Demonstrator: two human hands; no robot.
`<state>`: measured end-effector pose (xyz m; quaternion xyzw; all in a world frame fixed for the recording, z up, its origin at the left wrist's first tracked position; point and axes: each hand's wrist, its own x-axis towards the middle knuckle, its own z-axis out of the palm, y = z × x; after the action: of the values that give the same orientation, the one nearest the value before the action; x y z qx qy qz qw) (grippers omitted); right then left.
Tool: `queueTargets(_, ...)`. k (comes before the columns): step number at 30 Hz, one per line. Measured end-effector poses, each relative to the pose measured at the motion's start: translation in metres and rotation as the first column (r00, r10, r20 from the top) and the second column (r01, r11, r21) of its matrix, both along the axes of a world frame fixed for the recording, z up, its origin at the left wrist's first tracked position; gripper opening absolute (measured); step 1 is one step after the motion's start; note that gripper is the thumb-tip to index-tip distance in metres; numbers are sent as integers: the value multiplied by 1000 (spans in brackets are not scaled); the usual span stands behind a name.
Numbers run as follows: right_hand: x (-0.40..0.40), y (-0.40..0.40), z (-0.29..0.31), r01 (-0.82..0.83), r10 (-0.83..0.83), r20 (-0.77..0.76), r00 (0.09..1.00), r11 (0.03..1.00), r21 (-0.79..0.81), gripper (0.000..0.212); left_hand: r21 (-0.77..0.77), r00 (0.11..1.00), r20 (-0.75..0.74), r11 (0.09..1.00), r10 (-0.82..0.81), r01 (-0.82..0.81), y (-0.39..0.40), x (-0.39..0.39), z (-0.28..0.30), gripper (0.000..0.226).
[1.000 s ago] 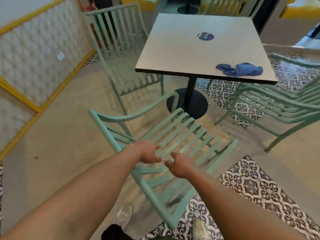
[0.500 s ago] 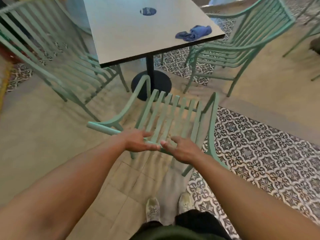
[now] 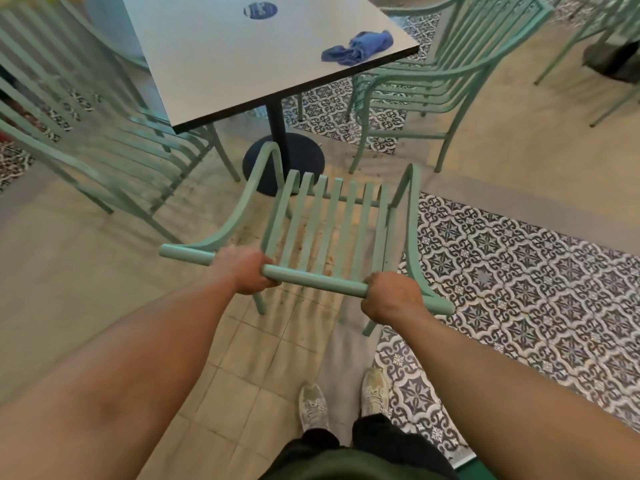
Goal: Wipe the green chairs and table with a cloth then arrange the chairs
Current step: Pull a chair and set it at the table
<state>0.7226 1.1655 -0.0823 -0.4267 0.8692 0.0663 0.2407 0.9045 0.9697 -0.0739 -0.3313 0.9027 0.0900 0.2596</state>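
A green slatted chair (image 3: 329, 223) stands upright in front of me, facing the table (image 3: 221, 57). My left hand (image 3: 244, 270) and my right hand (image 3: 389, 301) both grip the round top rail of its back. A crumpled blue cloth (image 3: 356, 48) lies on the pale tabletop near its right corner, apart from both hands. A second green chair (image 3: 104, 140) stands at the table's left and a third green chair (image 3: 446, 71) at its right.
The table rests on a black post with a round base (image 3: 298, 157) just beyond the held chair's seat. A blue round sticker (image 3: 260, 10) marks the tabletop. Patterned tiles (image 3: 519, 271) cover the floor to the right. Another chair's legs show at the far right.
The chair has turned from tilted sideways to upright and squared toward the table. My hands have spread apart from the slats and closed round the top rail.
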Motion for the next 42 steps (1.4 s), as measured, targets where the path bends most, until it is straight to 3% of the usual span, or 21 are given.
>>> queueTargets(14, -77, -13, -8, -258, 259, -50, 965, 966, 17, 34, -1, 975, -42, 976, 218, -218, 43, -28, -10, 39)
queueTargets(27, -211, -44, -5, -478, 480, -40, 876, 877, 50, 35, 1, 871, -43, 871, 490, -490, 76, -136, -17, 39)
queueTargets(42, -276, -134, -6, -589, 587, -144, 797, 807, 34, 34, -4, 814, -59, 816, 577, -579, 7, -194, -31, 46)
